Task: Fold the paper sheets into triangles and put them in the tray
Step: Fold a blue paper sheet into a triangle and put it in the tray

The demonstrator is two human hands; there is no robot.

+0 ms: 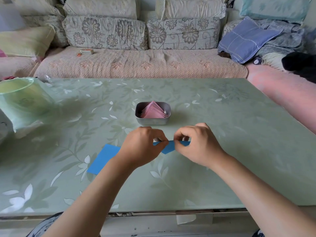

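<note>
A blue paper sheet (169,146) is held just above the table between both hands, partly folded. My left hand (143,146) pinches its top edge from the left. My right hand (195,144) pinches the same edge from the right, fingertips almost meeting. A flat stack of blue sheets (104,159) lies on the table under my left forearm, partly hidden. Beyond the hands stands a small metal tray (153,120) holding several pink folded triangles (153,112).
The green floral table (222,151) stretches wide around the work. A green plastic bag over a bin (22,103) stands at the left edge. A sofa (136,64) with cushions runs along the far side.
</note>
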